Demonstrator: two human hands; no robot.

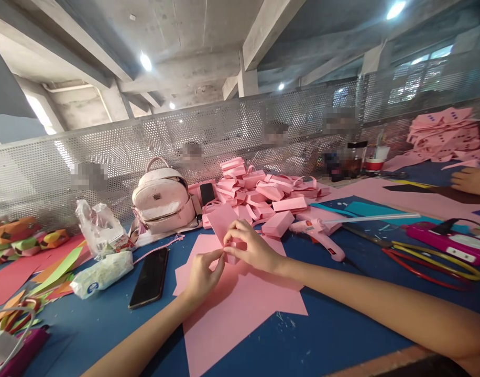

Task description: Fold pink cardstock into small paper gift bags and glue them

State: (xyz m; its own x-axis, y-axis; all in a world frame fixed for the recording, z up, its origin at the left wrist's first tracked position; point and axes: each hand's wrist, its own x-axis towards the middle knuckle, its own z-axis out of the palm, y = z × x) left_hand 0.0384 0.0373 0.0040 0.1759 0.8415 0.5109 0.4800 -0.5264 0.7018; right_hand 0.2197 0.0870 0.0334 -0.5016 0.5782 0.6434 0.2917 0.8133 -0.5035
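Both my hands meet at a folded piece of pink paper (221, 219), held up over the table. My left hand (204, 275) pinches its lower edge between thumb and fingers. With curled fingers, my right hand (252, 247) grips the same piece from the right side. Part of the paper is covered by my fingers. Underneath lie flat pink paper sheets (232, 319) with angled corners. Just beyond my hands is a heap of folded pink paper boxes (269, 191). A pink glue gun (320, 235) rests to the right of my right hand.
Left of the sheets lie a black phone (149, 277), a tissue pack (102, 273) and a plastic bag (100, 228). A pink backpack (161, 201) stands behind. Scissors (432, 259) and a magenta power strip (448, 242) lie right. Another person's hand (471, 180) shows at the right edge.
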